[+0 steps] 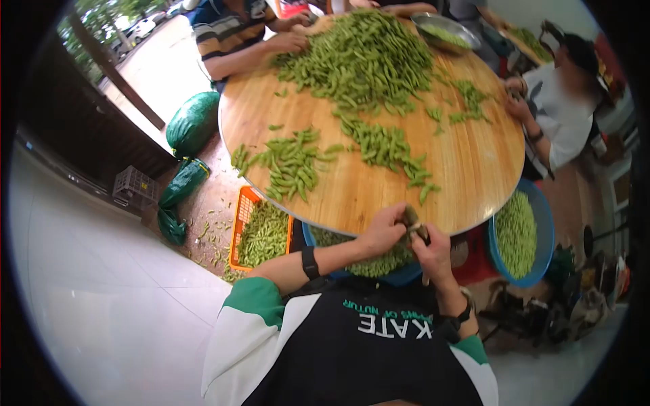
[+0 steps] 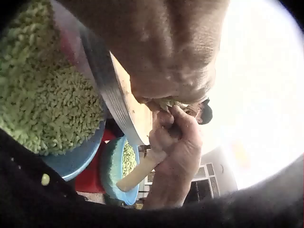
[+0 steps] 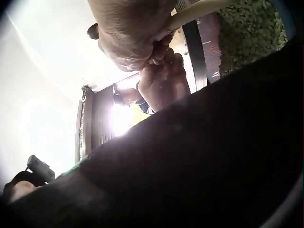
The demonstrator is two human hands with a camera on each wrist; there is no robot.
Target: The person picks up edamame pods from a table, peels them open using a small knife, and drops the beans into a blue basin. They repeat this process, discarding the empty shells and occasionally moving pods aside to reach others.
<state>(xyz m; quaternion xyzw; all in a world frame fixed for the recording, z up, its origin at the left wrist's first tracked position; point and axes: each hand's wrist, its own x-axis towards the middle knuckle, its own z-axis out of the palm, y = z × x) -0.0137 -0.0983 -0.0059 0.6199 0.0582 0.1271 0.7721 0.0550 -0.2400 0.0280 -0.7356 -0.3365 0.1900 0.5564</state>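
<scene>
Head view, left hand: the left hand (image 1: 379, 233) is over the near edge of the round wooden table (image 1: 474, 169); its fingers pinch a small brownish-green thing (image 1: 410, 216), too blurred to name
Head view, right hand: the right hand (image 1: 433, 256) is just beside it, fingers curled; the fingertips of both hands meet around the small thing
Head view, pods: a large pile of green pods (image 1: 362, 57) covers the far part of the table; a smaller heap (image 1: 291, 162) and a loose strip (image 1: 389, 149) lie nearer
Head view, containers: a metal bowl (image 1: 476, 40) is at the far rim; an orange basket (image 1: 237, 230) of pods stands on the floor at left; one blue tub (image 1: 406, 276) is below the hands, another blue tub (image 1: 547, 230) at right
Head view, people: a person in a striped shirt (image 1: 233, 34) and a person in white (image 1: 562, 115) sit by the table
Left wrist view: the right hand grips a pale stick (image 2: 137, 173), its end slanting downward; the left hand's fingertips are mostly hidden
Right wrist view: the stick juts from the right hand; a dark garment (image 3: 190, 156) hides the lower part
</scene>
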